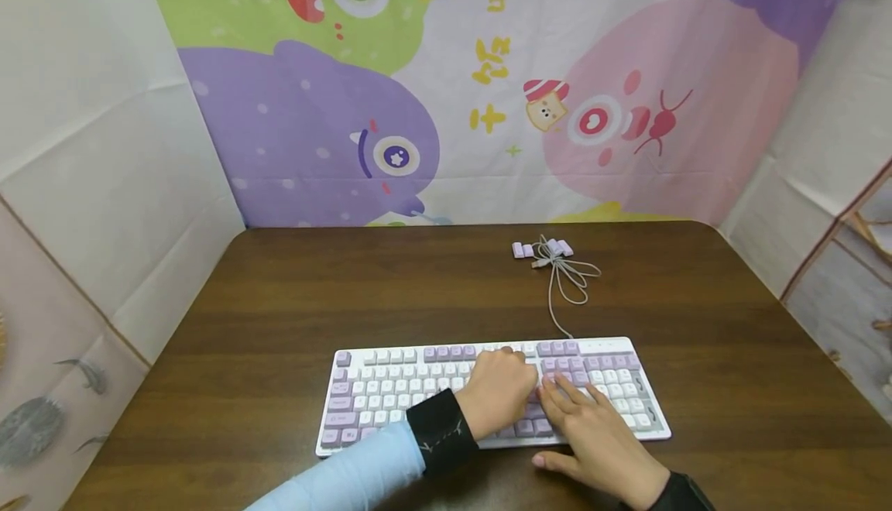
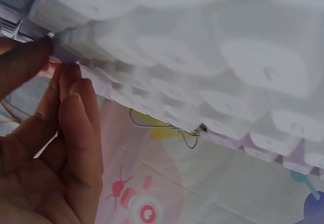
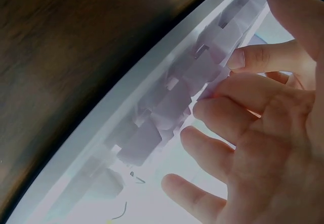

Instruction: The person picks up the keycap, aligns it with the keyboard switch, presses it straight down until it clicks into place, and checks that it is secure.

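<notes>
A white and light purple keyboard (image 1: pixel 605 346) lies on the brown table with its cable plugged in at the back. My left hand (image 1: pixel 498 391) is over its right-middle part, the back of the hand hiding the keys beneath. In the left wrist view, its thumb and fingertips pinch a purple keycap (image 2: pixel 63 53) at the end of a row of white keys. Close beside it, my right hand (image 1: pixel 592 435) lies with fingers spread, its fingertips over purple keys. From the right wrist view, the fingers (image 3: pixel 212 145) are extended near raised purple keycaps (image 3: pixel 172 105).
Behind the keyboard lies a bundled grey cable (image 1: pixel 567 267), with several loose light purple keycaps (image 1: pixel 522 250) around its plug end. The brown table (image 1: pixel 334 279) reaches back to a cartoon-printed cloth (image 1: pixel 481 170). Pale cloth walls (image 1: pixel 104 132) stand on both sides.
</notes>
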Motion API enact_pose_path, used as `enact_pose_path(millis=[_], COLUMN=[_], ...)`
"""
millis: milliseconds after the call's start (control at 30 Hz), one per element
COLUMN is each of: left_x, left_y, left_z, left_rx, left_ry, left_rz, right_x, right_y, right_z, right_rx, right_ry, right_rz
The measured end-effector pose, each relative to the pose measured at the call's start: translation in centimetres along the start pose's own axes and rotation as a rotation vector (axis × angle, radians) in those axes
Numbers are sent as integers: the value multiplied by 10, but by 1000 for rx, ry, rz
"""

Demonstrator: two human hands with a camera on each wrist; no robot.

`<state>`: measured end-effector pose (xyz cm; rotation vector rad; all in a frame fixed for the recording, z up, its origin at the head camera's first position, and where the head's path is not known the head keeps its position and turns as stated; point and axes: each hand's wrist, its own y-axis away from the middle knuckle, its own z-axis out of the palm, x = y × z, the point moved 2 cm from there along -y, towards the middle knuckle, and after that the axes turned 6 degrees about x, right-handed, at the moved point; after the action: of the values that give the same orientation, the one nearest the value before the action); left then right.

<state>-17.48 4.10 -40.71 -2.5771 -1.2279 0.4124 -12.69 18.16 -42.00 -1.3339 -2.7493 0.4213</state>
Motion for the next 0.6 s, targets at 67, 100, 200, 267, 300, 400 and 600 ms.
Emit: enact_pose_path(millis=[67, 100, 200, 267, 300, 400, 600], left_x=[2, 3, 4, 3, 3, -2, -4], left_y=[1, 0, 0, -1, -1, -2, -4], left_z=[0, 0, 0, 1, 2, 4, 4], left_rx=[2, 1, -7, -25, -35, -69, -89], left_ry=[-12, -19, -30, -21, -9, 37, 70], left_rz=[-3, -5, -16, -31, -43, -81, -96], right_x=[1, 1, 2, 2, 3, 2, 4], right_y=[0, 1, 0, -1, -2, -5, -8], right_z=[0, 0, 0, -1, -1, -2, -2], right_rx=[-12, -21, -47, -59, -63, -65, -97], right_ry=[-8, -14, -26, -35, -43, -64, -102], right_rz=[0, 0, -2, -3, -4, -4, 17])
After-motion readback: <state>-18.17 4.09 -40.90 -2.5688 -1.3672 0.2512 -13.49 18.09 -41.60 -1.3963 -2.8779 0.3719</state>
